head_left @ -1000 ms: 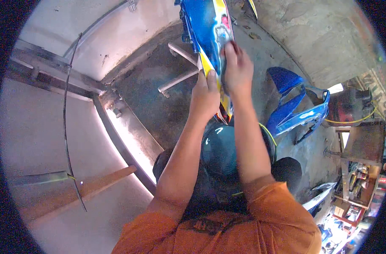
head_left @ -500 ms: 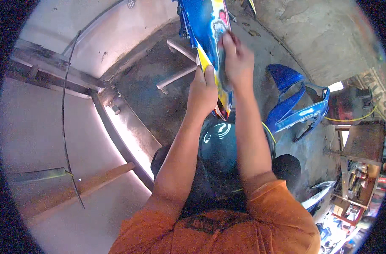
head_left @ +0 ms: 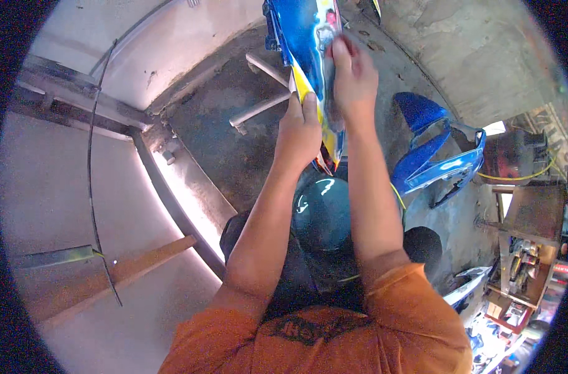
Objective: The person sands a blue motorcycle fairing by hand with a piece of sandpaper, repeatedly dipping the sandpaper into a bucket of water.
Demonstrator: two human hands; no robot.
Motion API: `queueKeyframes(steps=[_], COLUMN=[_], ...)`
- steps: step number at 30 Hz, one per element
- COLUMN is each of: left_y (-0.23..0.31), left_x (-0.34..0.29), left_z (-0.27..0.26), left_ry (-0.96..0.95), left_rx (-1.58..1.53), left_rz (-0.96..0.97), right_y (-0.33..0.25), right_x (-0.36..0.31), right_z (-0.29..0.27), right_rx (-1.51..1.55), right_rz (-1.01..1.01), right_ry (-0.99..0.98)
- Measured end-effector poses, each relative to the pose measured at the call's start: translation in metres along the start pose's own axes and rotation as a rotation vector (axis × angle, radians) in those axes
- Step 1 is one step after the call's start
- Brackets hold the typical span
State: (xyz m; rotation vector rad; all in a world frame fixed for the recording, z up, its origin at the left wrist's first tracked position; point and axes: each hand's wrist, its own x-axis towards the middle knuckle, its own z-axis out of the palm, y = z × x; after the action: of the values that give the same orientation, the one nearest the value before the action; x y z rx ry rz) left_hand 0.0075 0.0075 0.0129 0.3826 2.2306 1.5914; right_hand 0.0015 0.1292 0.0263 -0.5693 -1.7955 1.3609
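A long blue, yellow and white motorcycle fairing panel [head_left: 299,43] points toward me, its narrow dark-and-red tip nearest. My left hand [head_left: 299,129] is closed on the panel's left edge near that tip, thumb on top. Over the right side of the panel is my right hand [head_left: 356,78], fingers curled and partly smeared by motion. Whatever those fingers press or hold is hidden. A whitish worn patch shows on the panel beside them. Below the tip, between my knees, sits a rounded dark green glossy thing [head_left: 322,215].
On the floor to the right lies a blue fairing frame [head_left: 443,165]. Pale metal legs [head_left: 262,109] stick out left of the panel. A wooden shelf [head_left: 533,209] with tools stands at the far right. A black cable [head_left: 92,181] hangs along the left wall.
My right hand has shifted slightly up and to the right along the panel. The panel's far end has swung a little to the right. My left hand keeps its grip.
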Motion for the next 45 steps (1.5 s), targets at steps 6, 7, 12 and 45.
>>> queueKeyframes(steps=[6,7,12,45], left_y=[-0.013,-0.014,-0.009,-0.009], left_x=[0.003,0.003,0.003,0.0], left_z=[-0.001,0.0,0.002,0.002], left_ry=[0.04,0.04,0.007,0.042], left_rx=[-0.016,-0.019,-0.055,-0.073], left_rz=[0.045,0.044,-0.012,0.066], right_y=[0.005,0.019,0.041,0.143], right_x=[-0.012,-0.037,-0.06,-0.079], right_z=[-0.014,-0.026,-0.02,-0.088], right_rx=[0.023,0.06,0.296,0.465], right_rz=[-0.032,0.085,0.13,0.539], right_ry=[-0.144,-0.163,-0.053,0.16])
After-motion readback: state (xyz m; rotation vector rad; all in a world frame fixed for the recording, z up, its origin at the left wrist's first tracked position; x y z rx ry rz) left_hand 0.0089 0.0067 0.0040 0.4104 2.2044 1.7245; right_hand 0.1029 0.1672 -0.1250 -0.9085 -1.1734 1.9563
